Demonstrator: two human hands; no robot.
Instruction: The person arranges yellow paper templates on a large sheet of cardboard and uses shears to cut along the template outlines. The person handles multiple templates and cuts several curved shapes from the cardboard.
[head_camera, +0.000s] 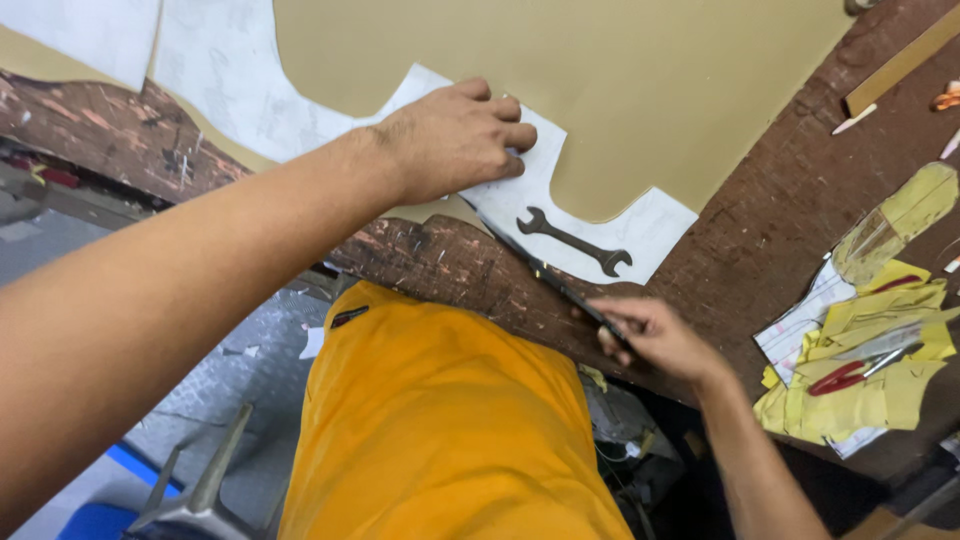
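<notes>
Bright even light, soft shadows, edges stretched

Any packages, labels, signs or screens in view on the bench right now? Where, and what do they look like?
No screens, signs or packages.
White paper pattern: under the left hand, faint markings, lying on tan sheet.
Ruled paper slip: right side of bench, white with lines, under yellow scraps.

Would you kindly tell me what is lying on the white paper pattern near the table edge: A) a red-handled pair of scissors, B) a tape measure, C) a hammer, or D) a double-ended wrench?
D: a dark double-ended wrench lies flat on the white paper pattern, between the left hand pressing the paper and the right hand at the table edge.
</notes>
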